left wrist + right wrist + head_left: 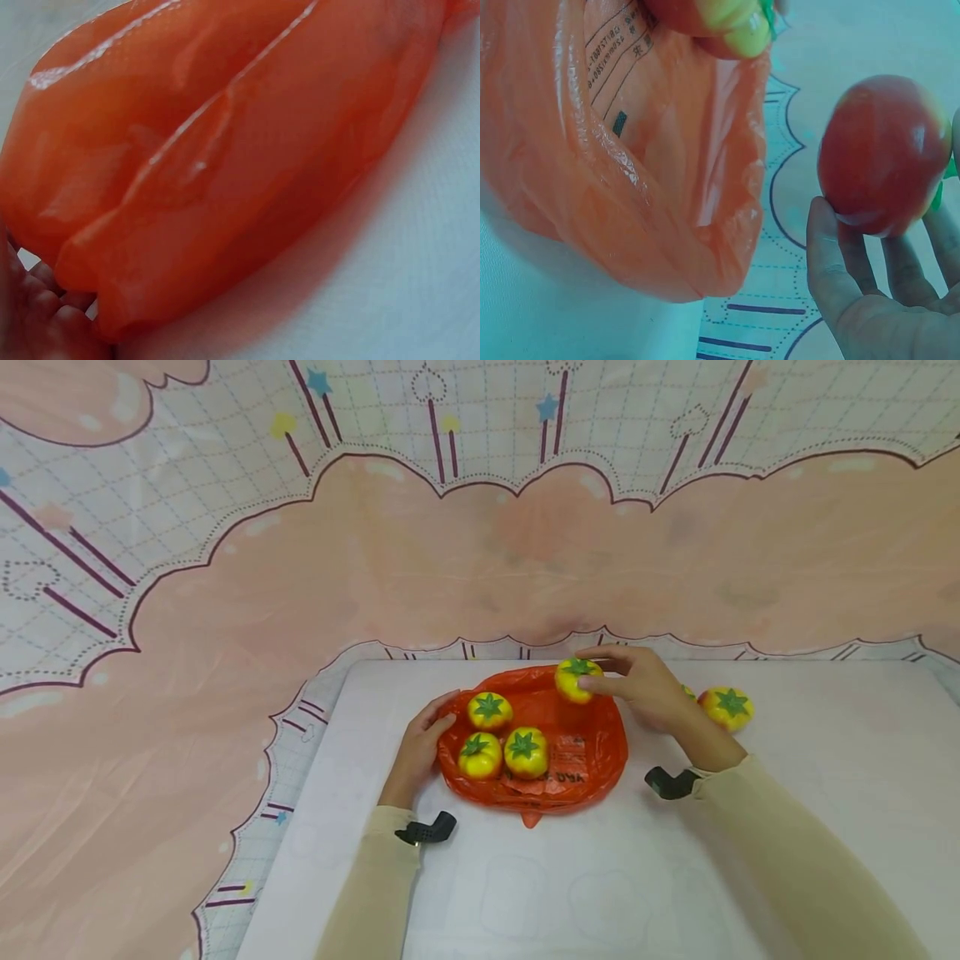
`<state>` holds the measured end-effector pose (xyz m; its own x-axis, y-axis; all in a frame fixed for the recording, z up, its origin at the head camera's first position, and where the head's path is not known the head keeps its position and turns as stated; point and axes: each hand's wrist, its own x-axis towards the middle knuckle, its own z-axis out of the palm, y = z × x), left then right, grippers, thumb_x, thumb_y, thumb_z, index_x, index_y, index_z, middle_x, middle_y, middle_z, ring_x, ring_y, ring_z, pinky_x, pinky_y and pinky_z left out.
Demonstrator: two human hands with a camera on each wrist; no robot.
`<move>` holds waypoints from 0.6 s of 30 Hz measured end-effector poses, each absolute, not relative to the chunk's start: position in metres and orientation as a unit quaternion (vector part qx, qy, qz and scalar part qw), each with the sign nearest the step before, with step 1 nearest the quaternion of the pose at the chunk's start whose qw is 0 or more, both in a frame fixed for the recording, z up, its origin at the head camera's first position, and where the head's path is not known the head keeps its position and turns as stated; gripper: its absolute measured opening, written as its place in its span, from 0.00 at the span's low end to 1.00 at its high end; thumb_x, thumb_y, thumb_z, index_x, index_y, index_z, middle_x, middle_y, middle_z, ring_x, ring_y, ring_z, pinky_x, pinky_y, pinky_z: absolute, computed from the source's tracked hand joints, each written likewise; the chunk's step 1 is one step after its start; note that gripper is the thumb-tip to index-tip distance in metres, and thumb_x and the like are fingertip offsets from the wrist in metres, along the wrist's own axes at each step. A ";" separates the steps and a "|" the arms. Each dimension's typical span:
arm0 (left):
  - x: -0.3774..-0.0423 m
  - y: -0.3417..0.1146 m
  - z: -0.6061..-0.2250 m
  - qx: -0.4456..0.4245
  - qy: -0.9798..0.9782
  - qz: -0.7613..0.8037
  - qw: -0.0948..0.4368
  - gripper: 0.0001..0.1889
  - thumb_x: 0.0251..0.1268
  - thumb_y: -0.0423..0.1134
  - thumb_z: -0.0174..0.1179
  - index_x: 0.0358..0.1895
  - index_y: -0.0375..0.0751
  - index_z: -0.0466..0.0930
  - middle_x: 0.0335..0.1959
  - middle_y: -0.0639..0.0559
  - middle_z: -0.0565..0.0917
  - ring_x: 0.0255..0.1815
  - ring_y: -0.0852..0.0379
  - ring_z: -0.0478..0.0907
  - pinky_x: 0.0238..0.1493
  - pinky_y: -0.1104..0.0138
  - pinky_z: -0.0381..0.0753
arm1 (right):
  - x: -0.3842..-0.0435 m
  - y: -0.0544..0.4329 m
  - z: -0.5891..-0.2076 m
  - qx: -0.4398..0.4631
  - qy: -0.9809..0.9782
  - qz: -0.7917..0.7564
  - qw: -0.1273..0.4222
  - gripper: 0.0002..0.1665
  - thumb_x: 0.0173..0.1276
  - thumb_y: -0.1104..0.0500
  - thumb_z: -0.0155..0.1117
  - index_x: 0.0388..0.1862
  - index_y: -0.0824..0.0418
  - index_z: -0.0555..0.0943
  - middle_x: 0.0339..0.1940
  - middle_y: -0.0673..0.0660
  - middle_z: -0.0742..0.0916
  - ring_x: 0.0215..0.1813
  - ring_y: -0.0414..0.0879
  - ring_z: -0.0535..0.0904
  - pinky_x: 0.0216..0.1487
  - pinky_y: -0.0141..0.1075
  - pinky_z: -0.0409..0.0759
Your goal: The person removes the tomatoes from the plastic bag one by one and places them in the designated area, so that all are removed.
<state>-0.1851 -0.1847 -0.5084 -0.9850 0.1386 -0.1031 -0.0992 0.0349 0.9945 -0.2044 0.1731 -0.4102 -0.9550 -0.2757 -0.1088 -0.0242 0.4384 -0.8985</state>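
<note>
A red plastic bag [596, 727] lies opened out on the white table, with dark printing inside. Three yellow tomato-like fruits, one of them a front-left fruit [480, 756], sit in its left half, green star-shaped leaves upward. With thumb and fingers my left hand [417, 747] grips the bag's left rim; in the left wrist view the bag hides part of the fingers. Over the bag's back right edge, my right hand [651, 687] holds another tomato-like fruit [575, 688]. Its red underside [881, 161] shows between thumb and fingers in the right wrist view.
Right of the bag rests another tomato-like fruit [726, 707]; a further fruit [687, 692] beside it is mostly hidden by my right arm. The white table [570, 893] reaches back to a patterned cloth [480, 568].
</note>
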 end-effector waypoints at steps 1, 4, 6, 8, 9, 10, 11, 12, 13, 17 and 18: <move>-0.185 -0.185 -0.509 0.013 0.712 0.697 0.086 0.20 0.79 0.41 0.51 0.70 0.55 0.76 0.73 0.56 0.73 0.76 0.54 0.67 0.76 0.57 0.70 | -0.204 0.174 -0.410 -0.089 0.840 -0.522 0.119 0.34 0.65 0.43 0.74 0.68 0.51 0.79 0.72 0.54 0.78 0.77 0.61 0.66 0.74 0.60 0.70; -0.185 -0.185 -0.509 0.011 0.704 0.704 0.089 0.19 0.79 0.40 0.51 0.69 0.53 0.77 0.72 0.56 0.74 0.76 0.54 0.68 0.75 0.58 0.71 | -0.201 0.175 -0.408 -0.088 0.840 -0.522 0.117 0.34 0.65 0.44 0.74 0.68 0.52 0.79 0.72 0.55 0.78 0.77 0.61 0.66 0.75 0.60 0.69; -0.185 -0.184 -0.509 0.008 0.701 0.707 0.092 0.19 0.79 0.40 0.51 0.69 0.53 0.77 0.72 0.56 0.74 0.76 0.54 0.68 0.74 0.58 0.71 | -0.199 0.176 -0.406 -0.089 0.841 -0.521 0.116 0.34 0.65 0.45 0.74 0.68 0.53 0.79 0.72 0.56 0.78 0.77 0.61 0.66 0.75 0.61 0.68; -0.184 -0.184 -0.508 0.006 0.701 0.707 0.093 0.19 0.79 0.41 0.51 0.69 0.53 0.77 0.72 0.56 0.74 0.75 0.54 0.68 0.74 0.58 0.71 | -0.197 0.177 -0.406 -0.090 0.841 -0.521 0.116 0.34 0.66 0.46 0.74 0.69 0.54 0.78 0.72 0.57 0.78 0.78 0.62 0.66 0.75 0.61 0.68; -0.184 -0.184 -0.508 0.006 0.701 0.707 0.093 0.20 0.79 0.41 0.51 0.69 0.53 0.76 0.72 0.56 0.74 0.75 0.54 0.68 0.74 0.58 0.71 | -0.197 0.178 -0.406 -0.089 0.841 -0.521 0.116 0.34 0.66 0.46 0.74 0.69 0.54 0.78 0.72 0.57 0.78 0.78 0.62 0.66 0.75 0.61 0.69; -0.184 -0.184 -0.507 0.005 0.700 0.708 0.094 0.20 0.79 0.41 0.51 0.69 0.54 0.76 0.72 0.56 0.74 0.75 0.53 0.68 0.74 0.58 0.72 | -0.196 0.179 -0.406 -0.088 0.842 -0.519 0.117 0.34 0.66 0.46 0.74 0.69 0.54 0.78 0.72 0.57 0.78 0.78 0.62 0.66 0.74 0.61 0.69; -0.184 -0.184 -0.507 0.006 0.700 0.708 0.094 0.20 0.79 0.40 0.51 0.69 0.53 0.76 0.72 0.55 0.74 0.75 0.53 0.68 0.74 0.58 0.72 | -0.195 0.180 -0.406 -0.087 0.843 -0.518 0.116 0.34 0.65 0.46 0.74 0.68 0.53 0.78 0.72 0.57 0.78 0.78 0.62 0.66 0.74 0.61 0.70; -0.184 -0.184 -0.507 0.006 0.700 0.708 0.094 0.20 0.79 0.40 0.51 0.69 0.53 0.76 0.72 0.55 0.74 0.75 0.53 0.68 0.74 0.57 0.72 | -0.195 0.181 -0.407 -0.086 0.844 -0.517 0.115 0.34 0.65 0.45 0.74 0.68 0.53 0.79 0.72 0.56 0.78 0.78 0.62 0.66 0.73 0.62 0.70; -0.183 -0.184 -0.506 0.008 0.701 0.707 0.094 0.20 0.79 0.40 0.51 0.69 0.53 0.76 0.72 0.55 0.74 0.75 0.52 0.68 0.74 0.57 0.71 | -0.195 0.182 -0.407 -0.083 0.844 -0.517 0.113 0.34 0.65 0.45 0.74 0.68 0.52 0.79 0.72 0.56 0.78 0.78 0.62 0.66 0.73 0.62 0.70; -0.183 -0.183 -0.506 0.009 0.705 0.703 0.088 0.20 0.79 0.40 0.51 0.69 0.52 0.76 0.72 0.54 0.74 0.75 0.52 0.68 0.74 0.57 0.71 | -0.192 0.185 -0.407 -0.084 0.847 -0.515 0.105 0.33 0.65 0.44 0.74 0.67 0.50 0.80 0.72 0.55 0.78 0.78 0.62 0.66 0.72 0.63 0.71; -0.183 -0.183 -0.506 0.008 0.707 0.702 0.086 0.20 0.79 0.39 0.51 0.69 0.52 0.76 0.72 0.54 0.74 0.75 0.52 0.68 0.74 0.57 0.71 | -0.192 0.186 -0.407 -0.083 0.847 -0.514 0.102 0.33 0.65 0.44 0.74 0.67 0.50 0.80 0.72 0.55 0.79 0.78 0.62 0.66 0.72 0.64 0.71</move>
